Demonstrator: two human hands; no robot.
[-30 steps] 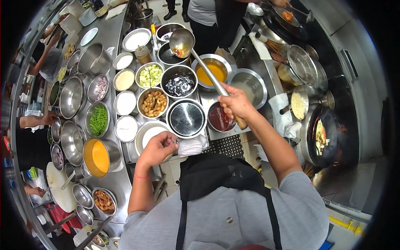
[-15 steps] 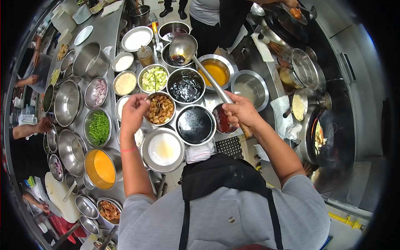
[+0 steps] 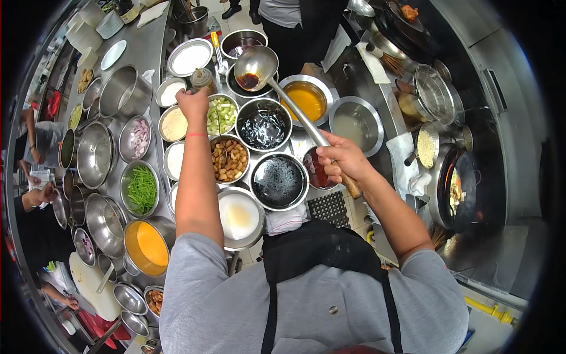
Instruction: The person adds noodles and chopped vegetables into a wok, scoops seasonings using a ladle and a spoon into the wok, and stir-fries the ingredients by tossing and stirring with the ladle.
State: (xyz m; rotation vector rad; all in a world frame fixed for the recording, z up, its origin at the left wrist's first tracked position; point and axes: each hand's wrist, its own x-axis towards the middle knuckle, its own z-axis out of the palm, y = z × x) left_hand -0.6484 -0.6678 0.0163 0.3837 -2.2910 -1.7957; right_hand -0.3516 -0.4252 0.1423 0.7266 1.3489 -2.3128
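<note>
Ladle [image 3: 299, 115], long-handled, dark sauce in its bowl: held slantwise over the pots, its handle gripped in the closed fingers of the right hand [image 3: 341, 156], between a pot of orange liquid [image 3: 305, 101] and a pot of dark liquid [image 3: 263, 125]. Left hand [image 3: 193, 103]: near a squeeze bottle [image 3: 202, 81] and a bowl of white powder [image 3: 171, 92], its fingers bent, whether gripping anything cannot be told.

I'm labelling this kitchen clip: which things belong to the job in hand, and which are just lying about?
Seemingly in use:
- ladle, dark liquid inside, held by the right hand
- white powder beside the left hand

Seemingly lying about:
- oval white plate
- white board
</note>
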